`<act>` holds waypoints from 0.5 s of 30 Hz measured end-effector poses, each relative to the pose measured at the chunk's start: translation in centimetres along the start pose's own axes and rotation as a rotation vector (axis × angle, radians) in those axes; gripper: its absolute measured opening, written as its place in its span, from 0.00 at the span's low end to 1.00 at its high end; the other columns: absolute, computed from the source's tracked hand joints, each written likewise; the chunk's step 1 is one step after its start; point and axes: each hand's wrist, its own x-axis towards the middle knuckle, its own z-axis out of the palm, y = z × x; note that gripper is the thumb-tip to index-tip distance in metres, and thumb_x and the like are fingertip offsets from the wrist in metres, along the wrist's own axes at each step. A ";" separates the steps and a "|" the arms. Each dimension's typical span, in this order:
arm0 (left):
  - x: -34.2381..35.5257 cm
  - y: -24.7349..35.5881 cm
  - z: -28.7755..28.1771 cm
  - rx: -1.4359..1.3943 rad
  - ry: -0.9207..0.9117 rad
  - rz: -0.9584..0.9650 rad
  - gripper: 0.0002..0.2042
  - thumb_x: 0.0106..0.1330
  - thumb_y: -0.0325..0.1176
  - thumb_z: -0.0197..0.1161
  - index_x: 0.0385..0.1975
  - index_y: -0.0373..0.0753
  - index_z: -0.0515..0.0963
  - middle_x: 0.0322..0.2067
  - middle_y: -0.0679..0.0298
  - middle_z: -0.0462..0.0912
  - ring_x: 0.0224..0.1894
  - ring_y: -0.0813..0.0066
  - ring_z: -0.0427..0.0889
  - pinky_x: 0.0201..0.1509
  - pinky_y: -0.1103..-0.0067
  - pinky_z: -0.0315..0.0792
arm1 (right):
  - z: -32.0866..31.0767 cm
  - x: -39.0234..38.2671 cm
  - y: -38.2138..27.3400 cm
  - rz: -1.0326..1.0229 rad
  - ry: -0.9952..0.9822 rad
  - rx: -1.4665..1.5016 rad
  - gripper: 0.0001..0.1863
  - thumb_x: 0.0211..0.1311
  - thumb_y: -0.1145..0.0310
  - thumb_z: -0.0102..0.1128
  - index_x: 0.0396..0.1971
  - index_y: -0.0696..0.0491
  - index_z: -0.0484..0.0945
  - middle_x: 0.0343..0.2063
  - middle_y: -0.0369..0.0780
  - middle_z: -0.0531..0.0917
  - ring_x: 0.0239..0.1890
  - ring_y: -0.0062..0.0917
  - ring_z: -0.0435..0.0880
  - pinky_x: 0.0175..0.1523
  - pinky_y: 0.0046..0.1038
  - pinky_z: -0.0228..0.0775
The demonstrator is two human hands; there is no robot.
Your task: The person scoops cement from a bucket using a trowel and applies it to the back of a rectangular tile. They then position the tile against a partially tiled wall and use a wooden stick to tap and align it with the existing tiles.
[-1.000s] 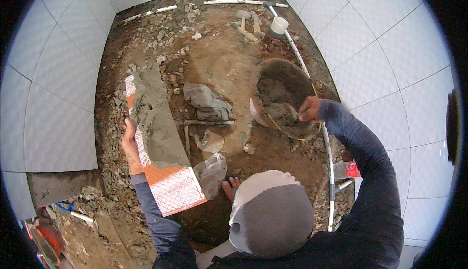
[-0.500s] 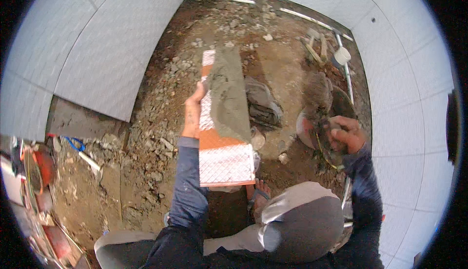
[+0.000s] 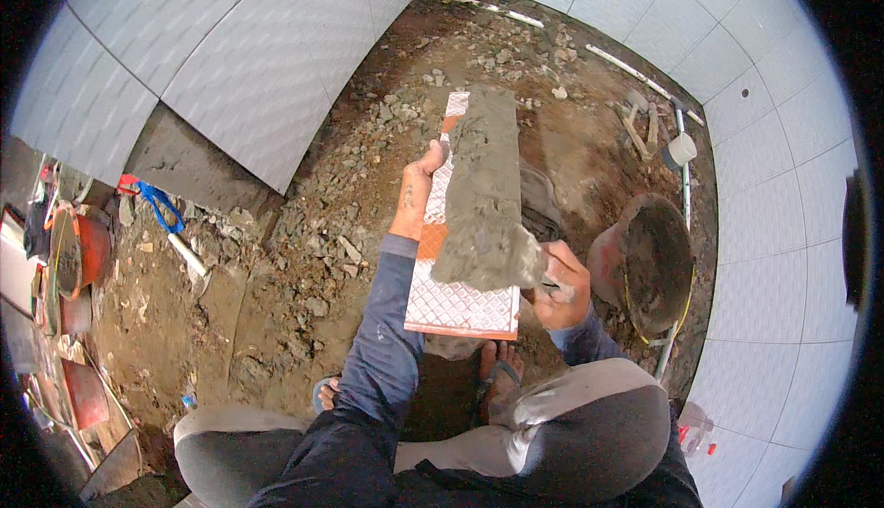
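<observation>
Mortar [image 3: 488,172], grey and wet, covers most of the upward face of a long tile [image 3: 465,310], leaving a strip along its left edge and a patch at its near end bare. The exposed parts show a white diamond lattice over orange. The tile is held up in front of the person, above the rubble-strewn floor [image 3: 221,333], its near end over a sandalled foot [image 3: 502,374].

The left hand [image 3: 419,186] grasps the tile by its left long edge, thumb on top; the other fingers are hidden beneath. The right hand [image 3: 560,287] is at the mortar's near right corner, its fingers curled closed around a tool [image 3: 550,283], of which only a small grey part shows. A thick lump of mortar there juts past the tile's right edge.

Just right of that hand stands a tilted bucket [image 3: 605,264], its inside smeared grey. Beyond it, a white cup [image 3: 681,149] sits beside a white pipe [image 3: 686,197] along the tiled wall [image 3: 764,305]. At the far left, an orange-red bucket [image 3: 92,248] stands near a blue strap-like object [image 3: 159,204].
</observation>
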 end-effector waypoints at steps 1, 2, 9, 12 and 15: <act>0.1 -0.8 0.2 -0.004 0.002 0.016 0.24 0.77 0.48 0.51 0.45 0.28 0.82 0.45 0.70 0.80 0.47 0.84 0.74 0.59 0.83 0.66 | -0.4 -0.9 0.6 -0.037 -0.009 -0.045 0.22 0.40 0.79 0.68 0.42 0.56 0.81 0.37 0.44 0.79 0.36 0.41 0.80 0.41 0.33 0.73; 0.2 -0.8 0.0 -0.001 0.015 0.001 0.24 0.77 0.48 0.52 0.45 0.28 0.82 0.45 0.70 0.80 0.47 0.84 0.74 0.59 0.82 0.66 | -0.8 -1.5 0.9 -0.051 -0.054 -0.049 0.23 0.39 0.79 0.65 0.43 0.56 0.81 0.39 0.45 0.79 0.37 0.42 0.80 0.42 0.35 0.73; 0.0 0.2 -0.7 -0.232 0.118 -0.164 0.21 0.74 0.49 0.56 0.41 0.34 0.82 0.36 0.71 0.80 0.37 0.85 0.75 0.45 0.82 0.70 | -4.8 -7.0 1.3 0.069 -0.070 -0.020 0.21 0.47 0.69 0.65 0.44 0.61 0.80 0.41 0.46 0.80 0.40 0.39 0.79 0.45 0.36 0.71; -0.6 2.1 -1.1 -0.366 0.145 -0.254 0.17 0.72 0.49 0.57 0.37 0.40 0.82 0.27 0.72 0.74 0.28 0.82 0.70 0.33 0.79 0.66 | -7.2 -10.5 2.4 0.128 0.108 -0.252 0.20 0.53 0.68 0.66 0.46 0.60 0.80 0.43 0.45 0.81 0.42 0.34 0.79 0.46 0.33 0.73; 0.0 1.7 -0.6 -0.600 0.008 -0.256 0.18 0.72 0.49 0.56 0.44 0.39 0.80 0.30 0.69 0.79 0.30 0.79 0.76 0.35 0.79 0.70 | -12.6 -14.2 6.1 0.340 0.281 -0.505 0.22 0.60 0.66 0.66 0.51 0.62 0.77 0.48 0.48 0.80 0.47 0.32 0.79 0.50 0.33 0.73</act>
